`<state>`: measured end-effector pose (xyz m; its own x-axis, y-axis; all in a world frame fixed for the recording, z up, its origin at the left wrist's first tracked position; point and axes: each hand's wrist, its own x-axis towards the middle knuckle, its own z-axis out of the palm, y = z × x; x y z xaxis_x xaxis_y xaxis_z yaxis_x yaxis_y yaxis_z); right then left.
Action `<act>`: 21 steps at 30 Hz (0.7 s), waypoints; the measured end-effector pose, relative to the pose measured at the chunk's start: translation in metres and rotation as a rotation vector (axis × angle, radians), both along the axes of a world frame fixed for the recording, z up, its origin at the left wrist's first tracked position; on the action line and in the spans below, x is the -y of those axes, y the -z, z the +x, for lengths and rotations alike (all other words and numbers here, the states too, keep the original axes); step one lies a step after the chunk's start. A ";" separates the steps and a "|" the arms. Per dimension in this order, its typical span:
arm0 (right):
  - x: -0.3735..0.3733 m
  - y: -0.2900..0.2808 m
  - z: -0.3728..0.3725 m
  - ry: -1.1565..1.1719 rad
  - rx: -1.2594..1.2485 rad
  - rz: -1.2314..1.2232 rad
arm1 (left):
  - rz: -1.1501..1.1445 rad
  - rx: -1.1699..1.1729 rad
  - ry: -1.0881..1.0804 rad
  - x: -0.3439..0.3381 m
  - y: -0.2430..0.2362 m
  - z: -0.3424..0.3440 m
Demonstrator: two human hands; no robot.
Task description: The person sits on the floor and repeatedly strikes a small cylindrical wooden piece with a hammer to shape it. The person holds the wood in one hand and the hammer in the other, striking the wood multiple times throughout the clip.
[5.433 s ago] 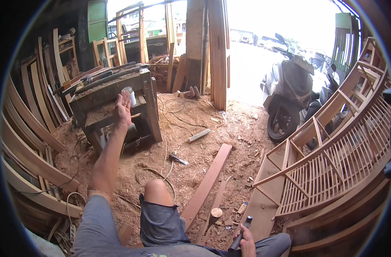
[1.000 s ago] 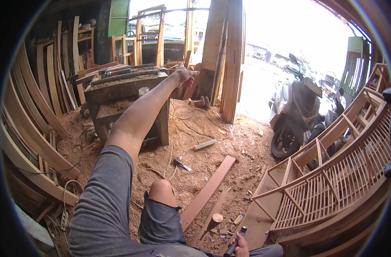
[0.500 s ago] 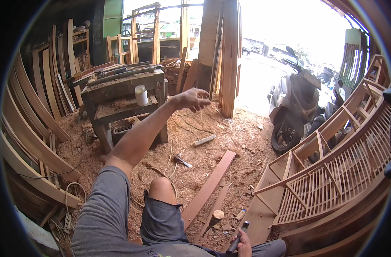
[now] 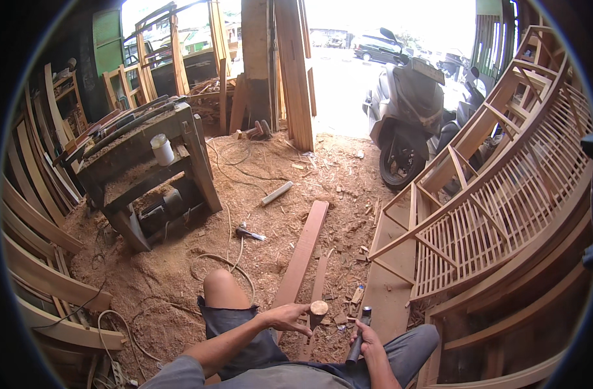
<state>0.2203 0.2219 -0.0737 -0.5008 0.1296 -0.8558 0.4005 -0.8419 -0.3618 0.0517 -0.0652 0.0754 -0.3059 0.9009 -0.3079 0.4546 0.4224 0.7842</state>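
Observation:
My left hand (image 4: 289, 318) has come down in front of my body, fingers and thumb apart. It sits beside an upright tool with a dark tapering body and a round pale wooden top (image 4: 318, 308); whether skin touches it I cannot tell. Lower right, over my bent leg, my right hand (image 4: 369, 340) is closed round a dark cylindrical tool (image 4: 355, 351), whose metal end points up and away. A long reddish plank (image 4: 303, 249) lies on the shavings ahead, with a narrower strip (image 4: 319, 279) along its right side.
A hammer (image 4: 250, 233) and a pale stick (image 4: 277, 193) lie among shavings and loose cords. At left stands a dark workbench (image 4: 199, 149) holding a white jar (image 4: 161, 150). A slatted wooden frame (image 4: 497, 220) lines the right side; a scooter (image 4: 403, 117) stands beyond.
My left arm, stretched out ahead before, has drawn back and down to the round-topped tool. My view has tipped down and turned right. The right hand keeps its hold.

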 end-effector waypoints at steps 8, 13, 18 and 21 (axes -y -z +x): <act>0.007 -0.018 -0.004 -0.022 -0.062 -0.029 | 0.369 0.366 -0.450 -0.038 0.022 0.022; 0.011 -0.029 -0.002 -0.037 -0.089 -0.017 | 0.491 0.565 -0.562 -0.047 0.030 0.038; 0.013 -0.035 0.003 -0.037 -0.108 0.072 | 0.530 0.543 -0.497 -0.043 0.031 0.040; 0.015 -0.037 0.003 -0.061 -0.117 0.097 | 0.507 0.494 -0.513 -0.045 0.034 0.039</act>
